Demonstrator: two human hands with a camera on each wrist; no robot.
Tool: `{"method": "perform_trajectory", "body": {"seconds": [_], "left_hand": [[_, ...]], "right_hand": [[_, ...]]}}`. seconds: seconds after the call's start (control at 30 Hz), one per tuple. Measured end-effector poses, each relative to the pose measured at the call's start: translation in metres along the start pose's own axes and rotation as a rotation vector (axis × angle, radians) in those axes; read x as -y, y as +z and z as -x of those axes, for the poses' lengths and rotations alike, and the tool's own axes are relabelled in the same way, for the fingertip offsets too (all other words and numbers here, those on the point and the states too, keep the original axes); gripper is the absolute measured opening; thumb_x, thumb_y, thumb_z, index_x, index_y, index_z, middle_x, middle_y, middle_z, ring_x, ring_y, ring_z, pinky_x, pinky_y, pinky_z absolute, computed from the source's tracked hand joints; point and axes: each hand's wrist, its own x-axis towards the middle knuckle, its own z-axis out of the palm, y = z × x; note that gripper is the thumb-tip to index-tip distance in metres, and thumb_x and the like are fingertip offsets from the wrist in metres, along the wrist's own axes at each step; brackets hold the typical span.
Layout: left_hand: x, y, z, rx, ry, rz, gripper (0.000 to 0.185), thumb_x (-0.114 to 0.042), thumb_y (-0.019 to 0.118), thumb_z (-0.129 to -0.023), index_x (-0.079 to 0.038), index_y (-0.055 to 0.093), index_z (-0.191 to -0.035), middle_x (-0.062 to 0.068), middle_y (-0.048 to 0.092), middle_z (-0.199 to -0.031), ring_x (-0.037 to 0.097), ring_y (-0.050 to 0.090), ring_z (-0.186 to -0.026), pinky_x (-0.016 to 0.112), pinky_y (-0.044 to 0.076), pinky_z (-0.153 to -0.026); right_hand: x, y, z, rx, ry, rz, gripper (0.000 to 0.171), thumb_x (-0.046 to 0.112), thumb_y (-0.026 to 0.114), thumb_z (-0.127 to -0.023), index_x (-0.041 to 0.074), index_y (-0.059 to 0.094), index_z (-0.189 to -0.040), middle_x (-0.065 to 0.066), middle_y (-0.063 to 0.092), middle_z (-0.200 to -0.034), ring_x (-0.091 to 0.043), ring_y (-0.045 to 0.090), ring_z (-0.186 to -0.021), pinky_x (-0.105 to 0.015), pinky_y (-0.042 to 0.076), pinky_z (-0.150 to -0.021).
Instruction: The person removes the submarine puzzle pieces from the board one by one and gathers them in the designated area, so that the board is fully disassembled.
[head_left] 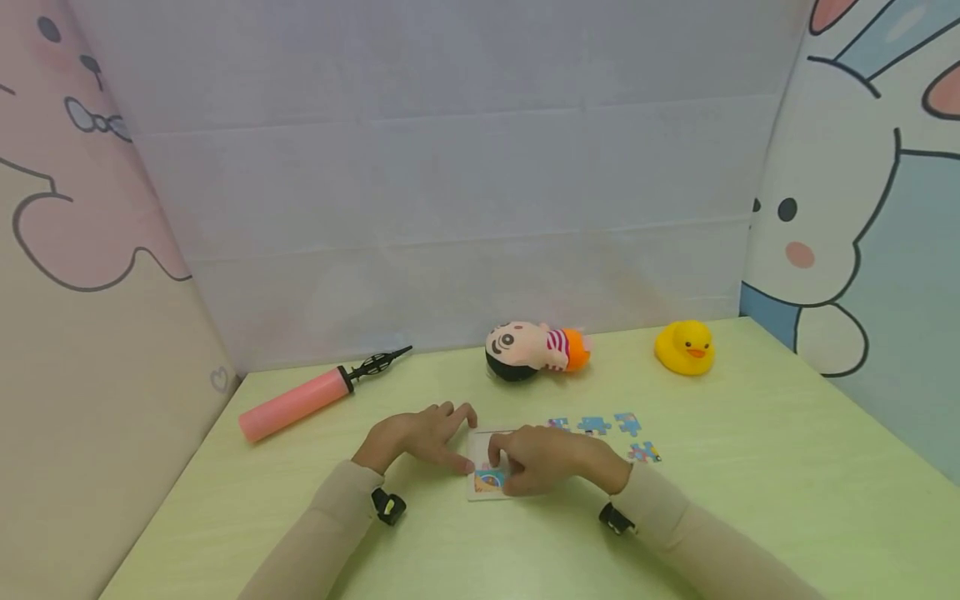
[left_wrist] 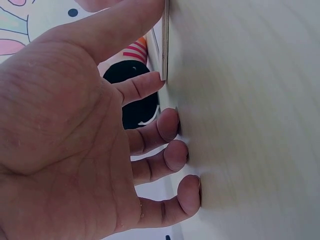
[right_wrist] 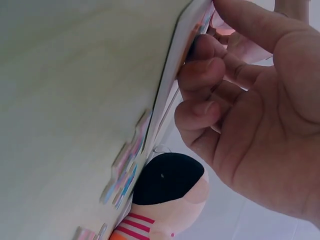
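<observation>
A shallow white puzzle tray (head_left: pixel 471 493) lies on the table between the two hands. In its near left corner sits a puzzle piece (head_left: pixel 489 481) with a blue and orange print. My right hand (head_left: pixel 542 460) reaches over the tray, thumb and index finger bent at this piece, the other fingers curled in. That hand covers the tray's right part. At the tray's left side is my left hand (head_left: pixel 431 435), its thumb and index fingertip touching the tray's edge (left_wrist: pixel 165 55). The remaining left fingertips (left_wrist: pixel 176 155) rest on the table, slightly bent.
Several loose puzzle pieces (head_left: pixel 594 425) lie right of and behind the tray. A plush doll (head_left: pixel 536 348) lies farther back, a yellow rubber duck (head_left: pixel 686 348) sits back right, and a pink hand pump (head_left: pixel 300 403) lies back left. Printed walls enclose the table (head_left: pixel 765 467).
</observation>
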Motion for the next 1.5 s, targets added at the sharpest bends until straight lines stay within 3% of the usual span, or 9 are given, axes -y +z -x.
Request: {"method": "perform_trajectory", "body": {"seconds": [0.33, 0.57, 0.8, 1.2, 1.5], "left_hand": [[0.012, 0.008, -0.007, -0.020, -0.001, 0.005, 0.056, -0.053, 0.072, -0.088, -0.025, 0.041, -0.125, 0.004, 0.047, -0.108, 0.022, 0.049, -0.099, 0.042, 0.043, -0.086], [0.003, 0.003, 0.001, -0.007, -0.005, 0.018, 0.054, -0.050, 0.072, -0.089, -0.023, 0.042, -0.124, 0.004, 0.046, -0.107, 0.021, 0.048, -0.097, 0.041, 0.042, -0.084], [-0.002, 0.000, 0.003, -0.010, 0.012, 0.001, 0.050, -0.045, 0.072, -0.091, -0.019, 0.043, -0.122, 0.005, 0.046, -0.105, 0.022, 0.048, -0.095, 0.042, 0.043, -0.083], [-0.004, -0.002, 0.004, -0.013, 0.009, -0.001, 0.050, -0.043, 0.073, -0.090, -0.018, 0.044, -0.121, 0.006, 0.046, -0.104, 0.023, 0.049, -0.094, 0.042, 0.043, -0.083], [-0.006, 0.000, 0.002, 0.033, -0.008, -0.041, 0.056, -0.048, 0.068, -0.093, -0.035, 0.043, -0.142, 0.006, 0.045, -0.110, 0.021, 0.045, -0.096, 0.044, 0.042, -0.083]], "right_hand": [[0.010, 0.002, -0.001, 0.005, -0.034, 0.059, 0.018, 0.009, 0.072, -0.092, 0.010, 0.060, -0.104, 0.009, 0.050, -0.067, -0.003, 0.046, -0.061, -0.021, 0.041, -0.063], [0.009, 0.003, -0.002, -0.001, -0.032, 0.047, 0.017, 0.008, 0.072, -0.091, 0.010, 0.058, -0.101, 0.008, 0.050, -0.070, -0.004, 0.045, -0.062, -0.021, 0.040, -0.061], [0.008, 0.002, -0.002, -0.017, -0.056, 0.041, 0.016, 0.010, 0.071, -0.094, 0.015, 0.056, -0.092, 0.010, 0.050, -0.081, -0.004, 0.047, -0.073, -0.020, 0.043, -0.070], [0.009, 0.002, -0.003, 0.006, -0.101, -0.015, 0.018, 0.011, 0.071, -0.094, 0.016, 0.055, -0.093, 0.010, 0.052, -0.077, -0.002, 0.046, -0.068, -0.019, 0.043, -0.066], [0.008, 0.004, -0.004, -0.035, -0.120, -0.018, 0.015, 0.011, 0.067, -0.097, 0.017, 0.053, -0.094, 0.011, 0.052, -0.079, -0.002, 0.046, -0.065, -0.019, 0.042, -0.064]]}}
